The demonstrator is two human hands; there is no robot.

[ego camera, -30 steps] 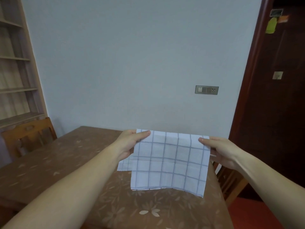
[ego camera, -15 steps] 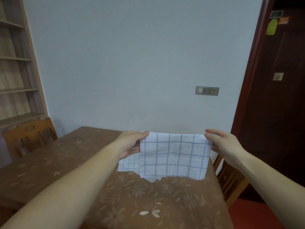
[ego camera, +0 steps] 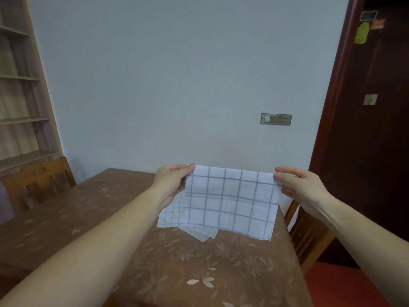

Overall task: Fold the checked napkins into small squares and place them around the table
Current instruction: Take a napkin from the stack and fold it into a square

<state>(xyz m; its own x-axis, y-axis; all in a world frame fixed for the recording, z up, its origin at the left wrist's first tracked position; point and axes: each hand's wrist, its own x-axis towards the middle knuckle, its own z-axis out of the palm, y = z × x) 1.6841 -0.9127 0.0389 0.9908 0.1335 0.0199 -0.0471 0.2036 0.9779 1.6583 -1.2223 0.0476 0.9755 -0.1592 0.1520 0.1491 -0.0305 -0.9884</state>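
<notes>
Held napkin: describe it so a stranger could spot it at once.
Above the brown floral table, the left hand and right hand pinch the held napkin at its top corners. Unlike the cloth lying beneath, it hangs upright.

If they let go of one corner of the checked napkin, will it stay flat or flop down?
Probably flop: the napkin hangs limp below the top edge pinched by the left hand and right hand, and its bottom layers sag unevenly. It seems light too, since fingertips alone hold it up.
</notes>
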